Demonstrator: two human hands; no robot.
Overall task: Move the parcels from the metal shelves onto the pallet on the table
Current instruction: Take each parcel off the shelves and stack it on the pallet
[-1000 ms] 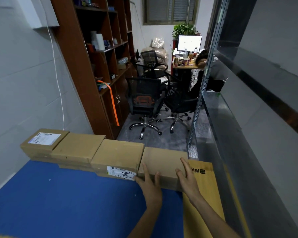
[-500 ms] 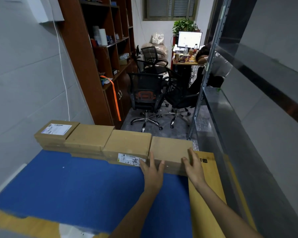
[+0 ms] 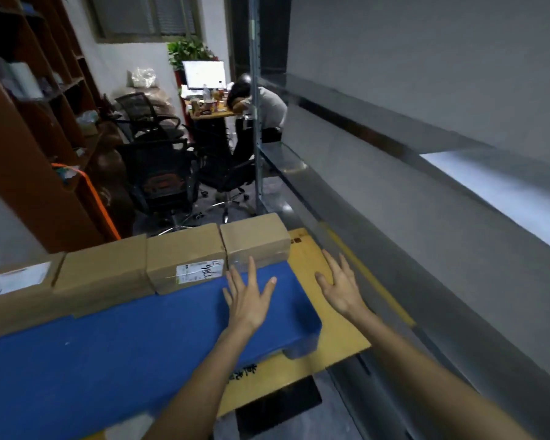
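Parcels (image 3: 185,255): four brown cardboard boxes stand side by side in one row along the far edge of the blue pallet (image 3: 108,344), each touching the next. The leftmost parcel (image 3: 16,287) carries a white label on top and is cut off by the left edge of the view. The second parcel (image 3: 102,274) shows plain card. The third parcel (image 3: 188,249) has a white label with handwriting at its near edge, though the writing is too blurred to read. The rightmost parcel (image 3: 254,238) has clear tape on its near face. The one pallet lies on the yellow desk (image 3: 337,331), whose bare strip shows to the right of it. Dark printing on the desk's near edge is partly covered by the left forearm.

Both hands are empty, palms down and well apart. The left hand (image 3: 250,300) is over the pallet's right far corner with its fingers spread and straight. Its fingertips reach the foot of the rightmost parcel, and whether they touch it cannot be told. The right hand (image 3: 340,287) hovers over the bare desk, fingers spread and straight. Both forearms run in from the near right.

The grey metal shelves (image 3: 426,236) fill the right side, smeared by blur. Far left stands a brown bookcase (image 3: 29,154) with an orange strap (image 3: 99,201) hanging from it. Dark office chairs (image 3: 159,179) overlap, so their number is unclear.
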